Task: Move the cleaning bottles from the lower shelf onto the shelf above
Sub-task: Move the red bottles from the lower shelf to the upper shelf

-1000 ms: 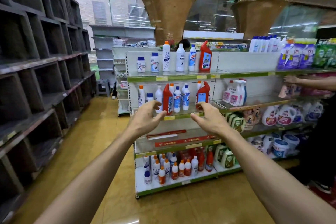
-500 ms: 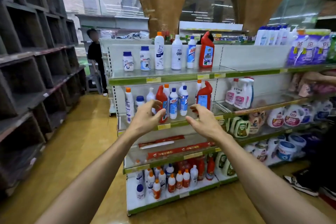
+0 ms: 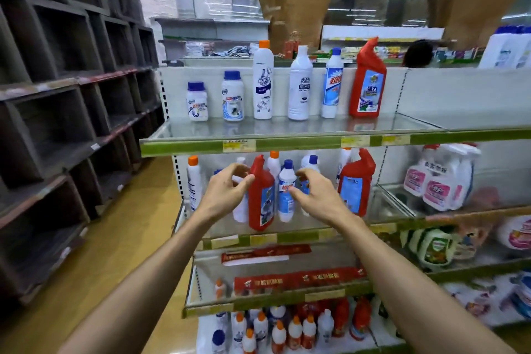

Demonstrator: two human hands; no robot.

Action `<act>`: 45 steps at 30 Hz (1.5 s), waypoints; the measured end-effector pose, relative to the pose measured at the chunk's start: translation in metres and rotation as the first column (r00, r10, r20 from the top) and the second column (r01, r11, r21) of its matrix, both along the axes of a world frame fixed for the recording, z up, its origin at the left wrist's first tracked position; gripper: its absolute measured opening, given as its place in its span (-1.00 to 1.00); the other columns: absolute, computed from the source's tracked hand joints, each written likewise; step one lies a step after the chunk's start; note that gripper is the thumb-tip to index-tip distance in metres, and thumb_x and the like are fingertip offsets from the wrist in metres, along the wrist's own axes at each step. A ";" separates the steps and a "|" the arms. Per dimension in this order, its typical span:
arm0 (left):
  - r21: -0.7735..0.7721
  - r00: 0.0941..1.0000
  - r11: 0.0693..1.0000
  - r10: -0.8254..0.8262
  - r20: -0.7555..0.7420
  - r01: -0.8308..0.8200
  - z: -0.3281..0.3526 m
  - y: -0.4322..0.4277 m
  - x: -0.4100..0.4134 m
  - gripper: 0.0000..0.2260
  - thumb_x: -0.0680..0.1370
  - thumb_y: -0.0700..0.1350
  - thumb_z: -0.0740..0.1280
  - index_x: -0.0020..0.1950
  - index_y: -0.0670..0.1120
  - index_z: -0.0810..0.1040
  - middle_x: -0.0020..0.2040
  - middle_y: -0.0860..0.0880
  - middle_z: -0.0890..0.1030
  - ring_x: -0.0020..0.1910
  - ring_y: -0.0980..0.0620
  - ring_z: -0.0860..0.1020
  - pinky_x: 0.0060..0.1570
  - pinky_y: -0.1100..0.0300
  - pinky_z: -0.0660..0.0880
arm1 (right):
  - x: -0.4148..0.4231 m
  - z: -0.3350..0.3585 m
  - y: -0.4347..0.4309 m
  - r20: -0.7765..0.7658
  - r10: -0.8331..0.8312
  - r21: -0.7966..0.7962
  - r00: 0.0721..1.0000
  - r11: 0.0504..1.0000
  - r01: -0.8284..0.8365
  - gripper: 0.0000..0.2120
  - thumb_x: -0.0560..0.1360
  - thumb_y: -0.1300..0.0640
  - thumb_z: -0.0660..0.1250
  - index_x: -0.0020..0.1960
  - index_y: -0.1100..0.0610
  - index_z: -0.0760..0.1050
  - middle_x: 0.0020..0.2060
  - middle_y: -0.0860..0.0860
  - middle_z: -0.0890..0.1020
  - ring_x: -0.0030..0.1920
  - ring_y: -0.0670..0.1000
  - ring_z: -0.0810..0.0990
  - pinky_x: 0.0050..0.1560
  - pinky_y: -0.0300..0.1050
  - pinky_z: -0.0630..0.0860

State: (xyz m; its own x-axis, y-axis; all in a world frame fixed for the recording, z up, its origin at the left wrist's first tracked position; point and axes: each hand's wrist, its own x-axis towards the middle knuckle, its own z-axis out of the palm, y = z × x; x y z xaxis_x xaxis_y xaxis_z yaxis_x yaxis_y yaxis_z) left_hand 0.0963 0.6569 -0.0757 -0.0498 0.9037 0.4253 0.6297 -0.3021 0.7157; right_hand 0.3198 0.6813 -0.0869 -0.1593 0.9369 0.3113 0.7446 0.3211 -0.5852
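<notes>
The lower shelf (image 3: pixel 293 236) holds several cleaning bottles, among them a red angled-neck bottle (image 3: pixel 261 195), a white blue-capped bottle (image 3: pixel 286 195), a second red bottle (image 3: pixel 356 181) and a tall orange-capped bottle (image 3: pixel 194 181). My left hand (image 3: pixel 227 192) hovers open just left of the first red bottle, fingertips at its neck. Open too, my right hand (image 3: pixel 316 192) is at the blue-capped bottle, thumb near its label. The shelf above (image 3: pixel 287 141) carries a row of several bottles, including another red one (image 3: pixel 367 80).
Dark wooden cubby shelving (image 3: pixel 71 95) lines the left side of the aisle. Spray bottles (image 3: pixel 442 178) and detergent jugs (image 3: pixel 431 247) fill the shelves to the right. More small bottles (image 3: pixel 287 330) crowd the bottom shelf. Yellow floor (image 3: pixel 115 238) runs along the aisle.
I have come closer to the shelves. Both hands have reached forward from the shelf edge in among the lower-shelf bottles, now flanking the red and blue-capped ones.
</notes>
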 end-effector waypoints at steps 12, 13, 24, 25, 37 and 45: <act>-0.026 0.990 0.998 0.067 0.123 -0.064 -0.020 0.098 0.008 -0.85 0.60 -0.07 0.35 0.12 -0.07 0.61 -0.14 0.09 0.64 -0.17 0.05 0.64 -0.10 0.13 0.57 | -0.023 -0.033 0.128 -0.043 0.120 -0.085 0.992 0.989 -0.124 -0.56 0.54 -0.05 0.36 0.34 0.14 0.45 0.25 0.11 0.59 0.24 0.12 0.55 0.24 0.04 0.49; -0.030 0.988 0.998 0.062 0.144 -0.059 -0.023 0.101 0.008 -0.88 0.60 -0.08 0.34 0.10 -0.06 0.61 -0.14 0.11 0.64 -0.16 0.04 0.65 -0.09 0.10 0.59 | -0.028 -0.036 0.133 -0.041 0.120 -0.100 0.992 0.987 -0.124 -0.55 0.54 -0.06 0.36 0.34 0.14 0.45 0.26 0.12 0.58 0.25 0.12 0.55 0.23 0.03 0.49; -0.001 0.959 1.000 0.014 0.283 -0.014 -0.040 0.110 -0.009 -0.91 0.61 -0.14 0.33 0.08 -0.03 0.61 -0.04 0.05 0.68 -0.03 0.02 0.66 -0.05 0.07 0.62 | -0.097 -0.068 0.177 -0.125 0.085 -0.221 0.989 0.969 -0.111 -0.23 0.35 -0.19 0.52 0.42 0.10 0.32 0.33 0.08 0.43 0.37 0.11 0.41 0.33 0.03 0.40; 0.005 0.961 1.000 0.014 0.277 -0.016 -0.040 0.109 -0.012 -0.90 0.61 -0.13 0.33 0.09 -0.03 0.61 -0.03 0.05 0.68 -0.04 0.03 0.66 -0.06 0.08 0.62 | -0.101 -0.070 0.180 -0.134 0.073 -0.226 0.988 0.969 -0.103 -0.23 0.33 -0.19 0.54 0.39 0.11 0.34 0.30 0.08 0.45 0.35 0.11 0.43 0.31 0.05 0.42; -0.016 0.949 1.000 -0.006 0.314 0.011 -0.039 0.108 -0.031 -0.88 0.61 -0.12 0.33 0.12 -0.07 0.61 -0.01 0.00 0.67 -0.10 0.07 0.67 0.00 -0.11 0.63 | -0.103 -0.102 0.176 -0.315 0.103 -0.084 0.943 0.987 -0.135 -0.43 0.24 0.03 0.60 0.19 0.06 0.49 0.09 0.06 0.60 0.12 0.10 0.55 0.18 0.05 0.51; 0.011 0.929 0.999 -0.035 0.368 0.033 -0.040 0.107 -0.040 -0.88 0.63 -0.13 0.30 0.04 0.07 0.60 -0.03 -0.02 0.69 -0.07 0.02 0.67 -0.12 0.18 0.59 | -0.072 -0.067 0.127 -0.401 0.264 -0.055 0.877 0.949 -0.311 -0.45 0.27 0.05 0.60 0.21 -0.09 0.50 0.02 -0.06 0.69 0.06 -0.06 0.65 0.11 -0.11 0.58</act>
